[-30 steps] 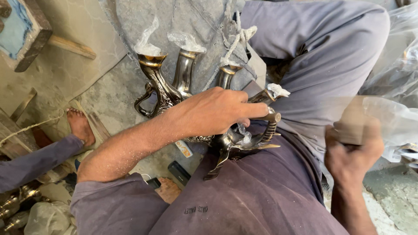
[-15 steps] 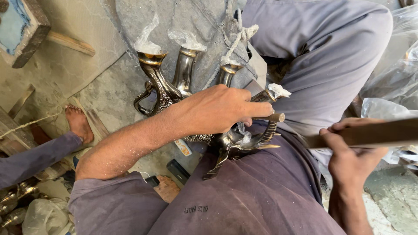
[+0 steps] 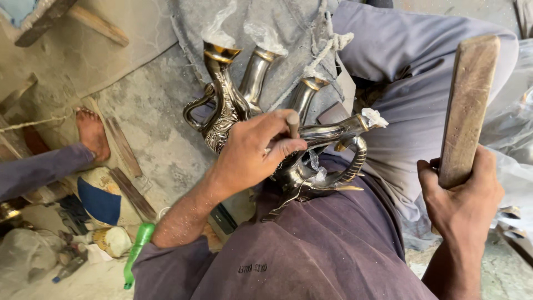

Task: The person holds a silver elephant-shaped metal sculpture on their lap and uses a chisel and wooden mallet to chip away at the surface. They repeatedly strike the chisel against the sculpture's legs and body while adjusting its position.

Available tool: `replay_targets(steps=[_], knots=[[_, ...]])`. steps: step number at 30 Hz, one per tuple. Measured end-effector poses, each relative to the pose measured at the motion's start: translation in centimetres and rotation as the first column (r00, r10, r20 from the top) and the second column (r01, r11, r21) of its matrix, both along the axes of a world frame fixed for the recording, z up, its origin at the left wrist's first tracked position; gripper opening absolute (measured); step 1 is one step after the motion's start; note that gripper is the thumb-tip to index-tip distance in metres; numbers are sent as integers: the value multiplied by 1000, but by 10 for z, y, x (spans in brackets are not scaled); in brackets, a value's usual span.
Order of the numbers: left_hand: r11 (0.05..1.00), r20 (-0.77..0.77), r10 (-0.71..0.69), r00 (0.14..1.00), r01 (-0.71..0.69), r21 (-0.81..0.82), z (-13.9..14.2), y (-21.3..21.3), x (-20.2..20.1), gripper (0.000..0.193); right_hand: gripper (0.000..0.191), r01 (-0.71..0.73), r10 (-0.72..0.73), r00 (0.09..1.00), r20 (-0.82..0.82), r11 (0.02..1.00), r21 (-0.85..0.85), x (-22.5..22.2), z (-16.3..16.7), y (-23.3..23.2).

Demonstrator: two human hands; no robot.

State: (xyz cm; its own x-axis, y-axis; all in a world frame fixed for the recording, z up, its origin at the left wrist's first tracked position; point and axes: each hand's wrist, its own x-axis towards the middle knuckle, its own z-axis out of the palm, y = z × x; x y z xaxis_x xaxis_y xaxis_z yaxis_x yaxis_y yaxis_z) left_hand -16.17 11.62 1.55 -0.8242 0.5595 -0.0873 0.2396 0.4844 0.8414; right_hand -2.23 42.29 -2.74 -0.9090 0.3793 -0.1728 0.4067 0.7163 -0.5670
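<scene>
My left hand [image 3: 256, 151] grips a thin metal punch [image 3: 292, 123] and presses it down on a shiny metal jug [image 3: 325, 161] that lies on its side in my lap. The jug has a curved handle and a spout plugged with white paper. My right hand [image 3: 462, 201] is raised at the right, shut around a flat wooden mallet [image 3: 465, 108] that points upward. Three more ornate metal jugs [image 3: 225, 103] stand just beyond my left hand, their mouths stuffed with plastic.
A grey cloth [image 3: 288, 33] lies behind the standing jugs. Another person's bare foot [image 3: 91, 133] and trouser leg rest at the left on the dusty floor. A green-handled tool [image 3: 136, 253], wooden sticks and small clutter lie at lower left. Plastic sheeting is at the right.
My right hand has swung the wooden mallet from a level position up to upright. My left hand stays on the jug in my lap.
</scene>
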Motion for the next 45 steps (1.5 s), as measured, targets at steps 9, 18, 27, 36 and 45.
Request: replay_targets(steps=[9, 18, 27, 36, 45], knots=[[984, -138, 175, 975, -170, 50, -30, -6, 46, 37, 45, -278, 295, 944, -150, 952, 126, -49, 39, -19], [927, -197, 375, 906, -362, 98, -34, -2, 71, 34, 55, -527, 547, 832, -92, 832, 173, -94, 98, -25], [904, -294, 428, 855, -396, 163, -48, -2, 78, 41, 63, -690, 707, 707, -38, 700, 186, -125, 137, -48], [908, -259, 417, 871, -413, 75, -47, -5, 80, 25, 66, -734, 770, 639, -1, 609, 300, -126, 131, -45], [901, -263, 433, 862, -416, 121, -45, -4, 77, 30, 54, -623, 623, 782, 22, 780, 59, -119, 112, -33]])
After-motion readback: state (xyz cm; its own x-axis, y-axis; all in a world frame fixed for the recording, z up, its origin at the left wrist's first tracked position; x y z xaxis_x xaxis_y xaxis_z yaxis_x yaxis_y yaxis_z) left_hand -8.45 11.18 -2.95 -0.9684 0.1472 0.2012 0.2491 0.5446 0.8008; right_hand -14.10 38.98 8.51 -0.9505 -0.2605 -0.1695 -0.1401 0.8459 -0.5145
